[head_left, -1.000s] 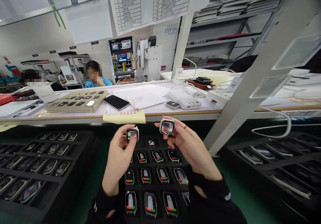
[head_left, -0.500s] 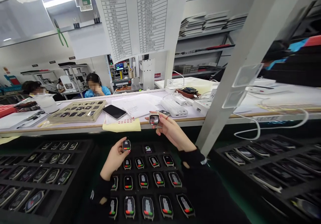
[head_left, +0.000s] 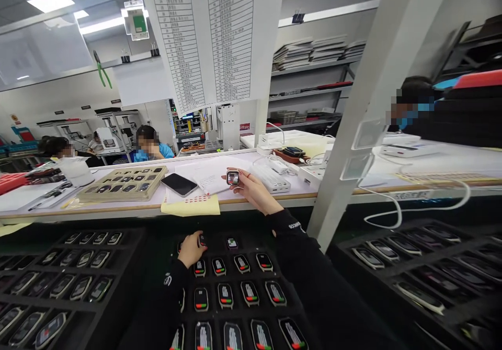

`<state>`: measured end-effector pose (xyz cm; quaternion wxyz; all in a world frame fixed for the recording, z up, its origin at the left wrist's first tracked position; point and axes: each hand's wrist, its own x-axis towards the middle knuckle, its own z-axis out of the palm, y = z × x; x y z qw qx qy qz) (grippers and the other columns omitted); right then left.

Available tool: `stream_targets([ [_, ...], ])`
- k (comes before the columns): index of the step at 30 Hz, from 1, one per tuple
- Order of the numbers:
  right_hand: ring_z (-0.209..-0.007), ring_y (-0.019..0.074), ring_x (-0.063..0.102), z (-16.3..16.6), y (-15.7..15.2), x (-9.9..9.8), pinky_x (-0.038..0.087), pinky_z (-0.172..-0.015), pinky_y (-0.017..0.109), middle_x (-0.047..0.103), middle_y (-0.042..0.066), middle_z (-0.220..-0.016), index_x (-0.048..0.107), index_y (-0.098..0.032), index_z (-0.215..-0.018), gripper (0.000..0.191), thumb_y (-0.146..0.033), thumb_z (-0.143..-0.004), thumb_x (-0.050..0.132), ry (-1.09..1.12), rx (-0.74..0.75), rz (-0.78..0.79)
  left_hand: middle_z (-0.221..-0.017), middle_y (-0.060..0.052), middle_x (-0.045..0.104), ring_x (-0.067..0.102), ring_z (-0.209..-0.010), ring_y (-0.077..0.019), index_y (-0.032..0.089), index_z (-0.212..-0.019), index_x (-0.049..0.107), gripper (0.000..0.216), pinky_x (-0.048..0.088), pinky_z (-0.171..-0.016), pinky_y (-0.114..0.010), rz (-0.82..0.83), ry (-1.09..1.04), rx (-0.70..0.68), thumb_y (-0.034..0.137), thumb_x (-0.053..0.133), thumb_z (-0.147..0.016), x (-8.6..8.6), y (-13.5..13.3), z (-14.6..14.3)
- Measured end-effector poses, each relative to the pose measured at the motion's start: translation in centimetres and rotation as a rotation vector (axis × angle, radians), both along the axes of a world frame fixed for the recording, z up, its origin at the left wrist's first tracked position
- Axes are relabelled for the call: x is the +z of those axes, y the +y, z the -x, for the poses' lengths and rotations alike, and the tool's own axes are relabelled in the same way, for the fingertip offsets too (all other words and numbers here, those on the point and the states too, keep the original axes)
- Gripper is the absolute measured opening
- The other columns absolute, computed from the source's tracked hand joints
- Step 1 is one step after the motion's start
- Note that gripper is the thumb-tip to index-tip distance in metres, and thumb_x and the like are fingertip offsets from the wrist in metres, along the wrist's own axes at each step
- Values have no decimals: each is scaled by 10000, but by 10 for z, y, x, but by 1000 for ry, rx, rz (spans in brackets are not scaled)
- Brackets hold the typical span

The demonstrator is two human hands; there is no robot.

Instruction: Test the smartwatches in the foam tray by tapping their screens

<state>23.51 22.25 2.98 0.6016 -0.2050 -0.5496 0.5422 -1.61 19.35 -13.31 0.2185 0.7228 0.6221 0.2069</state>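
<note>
The left hand [head_left: 191, 250] has come down: half a second ago it held a dark watch [head_left: 202, 240] up above the back of the black tray [head_left: 214, 291], face showing, and now hand and watch are low at the tray's back row. The watch sits tilted, its face turned mostly away. The left grip looks closed on its edges, thumb and fingers either side; whether the watch touches the bottom of a slot cannot be told, since the hand covers it.

The right hand [head_left: 254, 190] remains raised and now appears farther left in view, in front of the papers [head_left: 207, 176] and beside the phone [head_left: 179, 184] on the counter [head_left: 298, 189]. Its grip pinches a pale-framed watch [head_left: 232, 178] between thumb and fingers, screen towards the wearer, well clear of the tray.

The two watches, close to level a second ago, are thus parted: one down among the tray's rows, the other up for viewing. That makes lowering the left one the step in hand, apparently close to done.
</note>
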Motion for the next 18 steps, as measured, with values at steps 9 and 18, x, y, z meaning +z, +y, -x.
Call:
stream_targets([
  [9,-695,160,627,-2,-2,0,488,-628,256,706,92,-1047,632,-204,-1127,277,-380,-914,610,-10,1,32,-1314,-124,532,515,-1206,-293,165,-1285,527,424,421,-1022,-537,55,45,-10,311,630,-900,0,3,2],
  [18,-679,174,630,0,-13,4,474,-593,258,709,99,-1002,637,-191,-1128,377,-438,-850,693,-40,40,13,-1180,-155,576,562,-1102,-291,111,-1206,605,519,433,-1009,-448,-45,-55,-22,201,747,-716,41,-25,-6],
])
